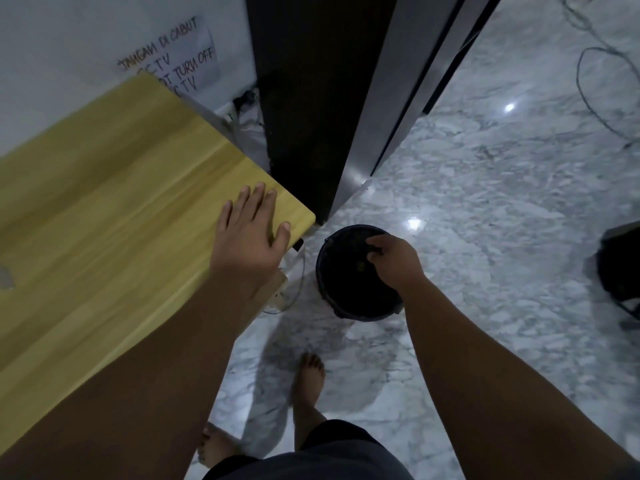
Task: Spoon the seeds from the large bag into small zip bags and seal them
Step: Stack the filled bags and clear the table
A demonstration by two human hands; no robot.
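No large seed bag, spoon or small zip bags are in view. My left hand (249, 233) rests flat, fingers straight, on the near right corner of a light wooden table (104, 202). My right hand (394, 261) hangs over a black bucket (323, 271) that stands on the marble floor beside the table corner. Its fingers curl downward, bunched together above the bucket's dark inside. Whether they pinch anything is hidden in the dark.
A tall dark cabinet (304, 98) with a metal edge stands behind the bucket. A handwritten paper note (173, 60) hangs on the wall. Cables (588, 81) trail across the floor at the upper right. A black object (620, 265) sits at the right edge. My bare foot (310, 372) is below.
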